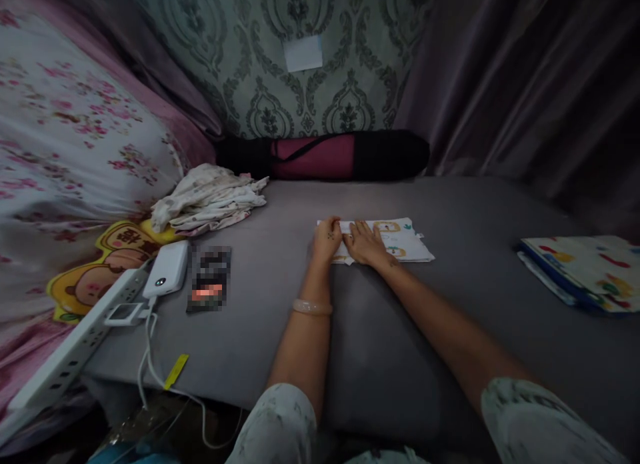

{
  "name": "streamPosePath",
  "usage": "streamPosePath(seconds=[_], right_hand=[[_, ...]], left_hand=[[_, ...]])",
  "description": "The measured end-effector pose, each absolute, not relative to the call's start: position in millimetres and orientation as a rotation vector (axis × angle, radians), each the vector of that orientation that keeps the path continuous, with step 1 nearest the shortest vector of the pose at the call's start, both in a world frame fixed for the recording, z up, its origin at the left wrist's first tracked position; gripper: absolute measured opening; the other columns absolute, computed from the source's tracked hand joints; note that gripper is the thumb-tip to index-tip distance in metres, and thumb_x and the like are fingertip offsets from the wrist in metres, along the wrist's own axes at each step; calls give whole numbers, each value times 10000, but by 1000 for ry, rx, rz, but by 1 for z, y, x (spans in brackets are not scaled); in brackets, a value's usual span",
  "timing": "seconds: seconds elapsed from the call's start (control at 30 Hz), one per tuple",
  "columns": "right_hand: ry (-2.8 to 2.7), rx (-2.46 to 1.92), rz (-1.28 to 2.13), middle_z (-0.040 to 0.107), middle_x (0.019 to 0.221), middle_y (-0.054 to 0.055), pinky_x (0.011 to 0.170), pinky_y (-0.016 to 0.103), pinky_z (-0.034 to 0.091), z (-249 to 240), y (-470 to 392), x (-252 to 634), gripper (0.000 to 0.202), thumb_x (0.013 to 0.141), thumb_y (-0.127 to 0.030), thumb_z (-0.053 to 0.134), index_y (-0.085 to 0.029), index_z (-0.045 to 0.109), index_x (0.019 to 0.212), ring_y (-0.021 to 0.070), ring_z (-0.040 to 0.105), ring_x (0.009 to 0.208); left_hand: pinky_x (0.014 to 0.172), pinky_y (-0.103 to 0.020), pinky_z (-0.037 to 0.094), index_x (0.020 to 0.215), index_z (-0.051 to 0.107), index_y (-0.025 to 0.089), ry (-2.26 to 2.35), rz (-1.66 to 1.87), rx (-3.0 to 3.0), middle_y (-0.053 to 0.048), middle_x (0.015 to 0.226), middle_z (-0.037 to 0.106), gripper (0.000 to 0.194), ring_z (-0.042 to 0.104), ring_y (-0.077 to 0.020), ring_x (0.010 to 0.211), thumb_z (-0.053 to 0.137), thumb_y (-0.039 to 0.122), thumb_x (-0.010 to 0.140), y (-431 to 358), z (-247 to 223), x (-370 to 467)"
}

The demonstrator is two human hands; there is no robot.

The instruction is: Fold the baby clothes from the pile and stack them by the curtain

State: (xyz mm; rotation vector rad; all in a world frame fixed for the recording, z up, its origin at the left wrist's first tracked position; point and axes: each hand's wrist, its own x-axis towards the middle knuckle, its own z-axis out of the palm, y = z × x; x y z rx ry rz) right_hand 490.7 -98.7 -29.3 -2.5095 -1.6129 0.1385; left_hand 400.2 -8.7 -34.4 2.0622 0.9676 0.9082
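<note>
A folded white cloth (413, 246) with orange and green prints lies flat on the grey bed surface (425, 357); a small tag sticks out at its right edge. My left hand (329, 239) is at the cloth's left end, fingers curled over and gripping it, partly hidden from this angle. Beside it, my right hand (365, 243) lies flat on the cloth's middle with the fingers stretched out. Both hands cover much of the left half of the cloth. A pale bangle (312, 307) circles my left forearm.
Crumpled pale clothes (215, 197) lie at the back left. Nearer are a white power bank (167, 269), a blurred-out phone-like object (209, 279) and a power strip (75, 347) with cables. A colourful folded fabric (585, 271) sits far right; a long black-and-maroon bag (320, 157) lines the wall.
</note>
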Motion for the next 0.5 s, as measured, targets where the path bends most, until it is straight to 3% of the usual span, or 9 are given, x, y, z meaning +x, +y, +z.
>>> streamPosePath(seconds=[0.3, 0.5], right_hand=[[-1587, -2521, 217, 236, 1572, 160, 1160, 519, 62, -33, -96, 493, 654, 983, -452, 189, -54, 302, 1490, 285, 174, 1450], [-1673, -2407, 235, 248, 1569, 159, 1156, 530, 92, -22, -80, 468, 603, 981, -397, 241, -69, 320, 1481, 285, 179, 1450]], left_hand=[[742, -286, 530, 1027, 648, 119, 1030, 1083, 1461, -109, 871, 717, 317, 688, -175, 799, 416, 219, 835, 15, -40, 390], [743, -267, 533, 1010, 635, 146, 1129, 1191, 1460, -80, 840, 704, 320, 687, -152, 788, 380, 208, 828, 24, -45, 385]])
